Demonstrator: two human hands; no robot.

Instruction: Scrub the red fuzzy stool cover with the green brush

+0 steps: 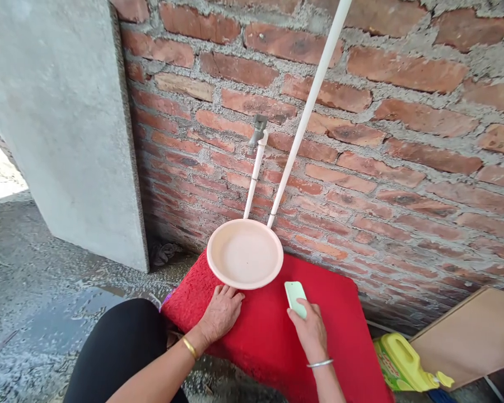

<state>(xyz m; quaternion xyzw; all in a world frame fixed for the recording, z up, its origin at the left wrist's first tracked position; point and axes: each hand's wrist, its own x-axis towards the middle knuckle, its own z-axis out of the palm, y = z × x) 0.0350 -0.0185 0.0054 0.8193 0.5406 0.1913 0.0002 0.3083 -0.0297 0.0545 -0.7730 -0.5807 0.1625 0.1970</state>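
A round pale pink basin (247,252) stands on a red cloth (273,330) that covers a low surface. My left hand (220,313) lies palm down on the cloth, fingers loosely extended. Its fingertips are at the basin's near rim; whether they touch it I cannot tell. To the right, my right hand (309,327) is closed around the lower end of a pale green flat object (295,296). That object has rounded corners and a small dark spot near its upper end; its underside is hidden.
A tap (257,134) on a white pipe (255,176) stands behind the basin against a brick wall (420,134). A longer white pipe (306,115) rises beside it. A concrete slab (75,123) leans left above wet floor (67,313). A yellow jug (405,364) and cardboard (474,336) stand right.
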